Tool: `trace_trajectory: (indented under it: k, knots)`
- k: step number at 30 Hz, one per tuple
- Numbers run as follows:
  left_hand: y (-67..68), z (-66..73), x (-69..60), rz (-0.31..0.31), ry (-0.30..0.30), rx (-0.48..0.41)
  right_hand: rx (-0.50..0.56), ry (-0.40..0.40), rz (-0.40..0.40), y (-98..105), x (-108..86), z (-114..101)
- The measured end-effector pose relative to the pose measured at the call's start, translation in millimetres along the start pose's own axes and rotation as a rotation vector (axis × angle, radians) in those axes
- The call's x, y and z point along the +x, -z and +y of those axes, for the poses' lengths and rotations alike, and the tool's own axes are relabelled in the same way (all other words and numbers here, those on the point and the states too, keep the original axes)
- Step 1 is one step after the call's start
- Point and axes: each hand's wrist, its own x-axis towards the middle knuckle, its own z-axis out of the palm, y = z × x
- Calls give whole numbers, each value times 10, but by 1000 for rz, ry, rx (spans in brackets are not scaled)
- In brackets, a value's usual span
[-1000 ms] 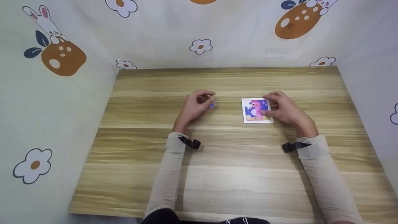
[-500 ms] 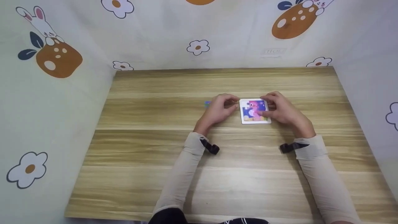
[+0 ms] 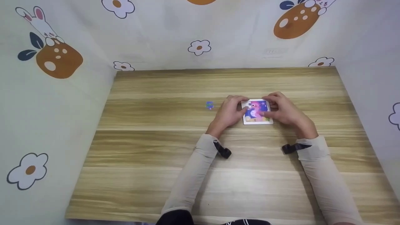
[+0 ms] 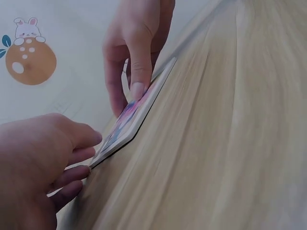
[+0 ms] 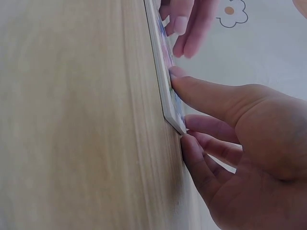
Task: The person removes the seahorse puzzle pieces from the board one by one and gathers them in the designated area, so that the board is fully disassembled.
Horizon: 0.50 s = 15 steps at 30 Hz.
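Observation:
A small square jigsaw puzzle in a white frame lies on the table in the head view; it has a pink animal on blue, with a pale gap at its upper left. My right hand grips its right side, thumb on the picture and fingers at the edge, as the right wrist view of the right hand shows. My left hand is at the left side, thumb over the upper left part, fingers loosely bent. In the left wrist view, the left hand is beside the frame's corner; firm contact cannot be made out.
A loose blue-purple puzzle piece lies on the wood-grain table, left of my left hand. Patterned cloth rises behind the table and along both sides.
My left hand has moved right, from beside the loose piece to the puzzle's left side. The loose piece stays behind on the table. The right hand keeps its hold on the puzzle.

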Motion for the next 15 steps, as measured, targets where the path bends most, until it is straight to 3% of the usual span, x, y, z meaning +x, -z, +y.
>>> trace_trajectory:
  k: [7,15]
  knots:
    - [-101,-3,23,94,76,-91,-23,-2,8,7,-2,-2]
    - [-133,11,13,94,122,-54,-14,4,6,-3,-4,-18]
